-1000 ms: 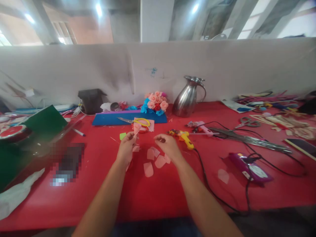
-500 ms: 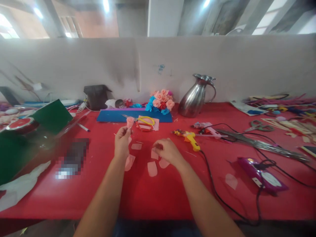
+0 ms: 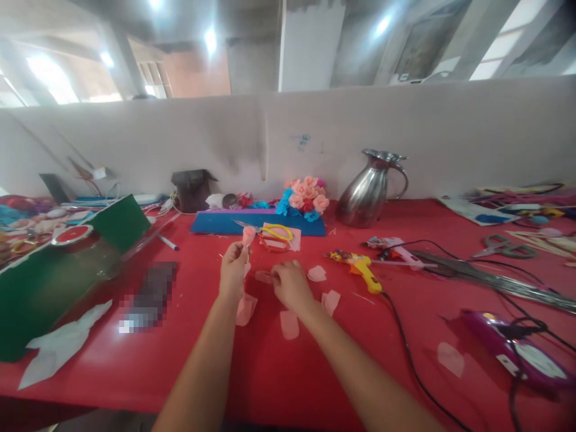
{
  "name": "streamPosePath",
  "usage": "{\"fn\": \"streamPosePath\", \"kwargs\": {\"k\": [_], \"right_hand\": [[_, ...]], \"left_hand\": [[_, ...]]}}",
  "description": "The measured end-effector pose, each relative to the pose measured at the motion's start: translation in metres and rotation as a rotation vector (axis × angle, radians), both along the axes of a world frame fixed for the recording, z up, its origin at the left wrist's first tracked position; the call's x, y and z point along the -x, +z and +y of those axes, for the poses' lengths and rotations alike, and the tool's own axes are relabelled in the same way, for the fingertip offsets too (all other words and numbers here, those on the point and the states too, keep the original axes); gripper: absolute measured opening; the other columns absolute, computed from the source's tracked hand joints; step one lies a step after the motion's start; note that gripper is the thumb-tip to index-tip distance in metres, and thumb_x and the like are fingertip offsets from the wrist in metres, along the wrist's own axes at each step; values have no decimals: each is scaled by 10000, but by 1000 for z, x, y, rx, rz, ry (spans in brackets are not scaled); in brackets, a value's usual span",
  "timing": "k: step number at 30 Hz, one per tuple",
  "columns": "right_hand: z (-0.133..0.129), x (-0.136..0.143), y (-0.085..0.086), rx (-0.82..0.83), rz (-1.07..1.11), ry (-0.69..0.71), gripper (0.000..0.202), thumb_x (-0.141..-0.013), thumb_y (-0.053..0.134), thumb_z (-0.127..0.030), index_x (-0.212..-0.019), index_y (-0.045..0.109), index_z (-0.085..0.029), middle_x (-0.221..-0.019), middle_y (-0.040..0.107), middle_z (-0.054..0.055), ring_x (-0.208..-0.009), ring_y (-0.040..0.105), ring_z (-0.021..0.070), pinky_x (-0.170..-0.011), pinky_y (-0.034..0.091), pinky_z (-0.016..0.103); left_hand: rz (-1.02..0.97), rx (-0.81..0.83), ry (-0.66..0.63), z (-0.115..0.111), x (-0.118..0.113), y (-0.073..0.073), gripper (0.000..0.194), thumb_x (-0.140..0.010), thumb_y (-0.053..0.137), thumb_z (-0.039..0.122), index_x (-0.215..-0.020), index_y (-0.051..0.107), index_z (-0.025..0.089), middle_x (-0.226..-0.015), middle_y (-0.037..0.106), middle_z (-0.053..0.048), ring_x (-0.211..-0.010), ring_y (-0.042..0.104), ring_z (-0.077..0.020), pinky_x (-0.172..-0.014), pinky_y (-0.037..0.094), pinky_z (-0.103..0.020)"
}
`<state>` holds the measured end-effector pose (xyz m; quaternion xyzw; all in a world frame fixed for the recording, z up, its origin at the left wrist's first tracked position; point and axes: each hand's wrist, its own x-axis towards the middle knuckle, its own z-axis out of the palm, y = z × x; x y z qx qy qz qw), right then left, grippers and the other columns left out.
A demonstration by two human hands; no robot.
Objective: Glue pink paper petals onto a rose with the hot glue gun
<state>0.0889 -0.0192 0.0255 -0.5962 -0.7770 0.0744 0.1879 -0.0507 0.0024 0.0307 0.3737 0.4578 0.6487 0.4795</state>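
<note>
Upright in my left hand [image 3: 234,264] is a small pink paper flower [image 3: 248,236], its lower end pinched between closed fingers. My right hand [image 3: 289,283] is closed at the fingertips on a pink paper petal [image 3: 264,276], which sticks out to the left. Loose pink petals lie around my hands: one [image 3: 289,324] below the right hand, one [image 3: 330,302] and another [image 3: 317,273] to its right. More pink pieces [image 3: 246,309] lie beside my left wrist. Scissors with yellow and red handles [image 3: 276,235] rest just behind the flower.
A yellow glue gun [image 3: 366,273] and its black cord lie on the right, near a pink glue gun [image 3: 405,255] and a purple device [image 3: 517,354]. Behind stand a steel jug [image 3: 363,192] and a pink and blue flower bunch [image 3: 306,198]. A phone [image 3: 153,294] lies left.
My right hand has moved left toward the flower and now has a petal at its fingertips. The petals to its right are uncovered. The whole view has shifted slightly.
</note>
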Motion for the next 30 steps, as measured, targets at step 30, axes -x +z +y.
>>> {"fn": "streamPosePath", "kwargs": {"k": [30], "right_hand": [[16, -179, 11, 312, -213, -551, 184, -719, 549, -272, -835, 625, -151, -804, 671, 93, -787, 637, 220, -602, 430, 253]], "left_hand": [[997, 193, -305, 1, -21, -21, 139, -685, 595, 144, -793, 682, 153, -715, 676, -74, -687, 610, -173, -596, 391, -229]]}}
